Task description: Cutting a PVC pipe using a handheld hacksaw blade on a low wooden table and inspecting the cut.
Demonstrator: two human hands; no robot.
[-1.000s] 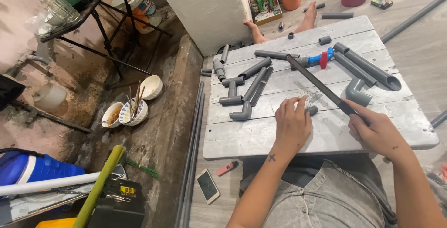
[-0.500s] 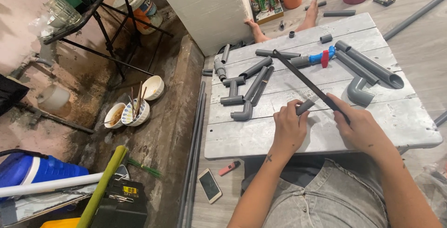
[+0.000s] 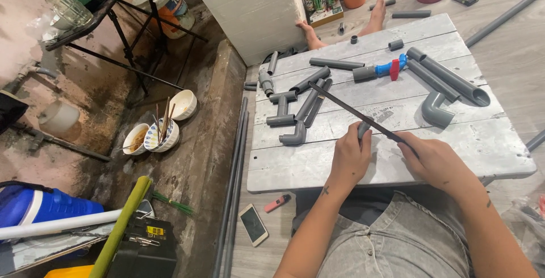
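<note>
My left hand (image 3: 351, 156) grips a short grey pipe piece (image 3: 363, 127), held upright on the grey wooden board (image 3: 397, 164). My right hand (image 3: 434, 161) grips the handle end of a long dark flat file (image 3: 352, 111). The file slants up and to the left, and it crosses the top of the pipe piece. Just left of my left hand lie grey elbow and tee fittings (image 3: 292, 116).
Long grey pipes (image 3: 448, 79), a grey elbow (image 3: 436, 110) and a blue valve with a red handle (image 3: 393, 69) lie on the board's far right. Bowls (image 3: 162, 127) stand on the ground at left. A phone (image 3: 252, 225) and a lighter (image 3: 276, 203) lie by my knee. Someone's feet (image 3: 340, 25) show beyond the board.
My right hand has drawn the file toward the left and nearer to me across the pipe piece. My left hand has stood the pipe piece more upright.
</note>
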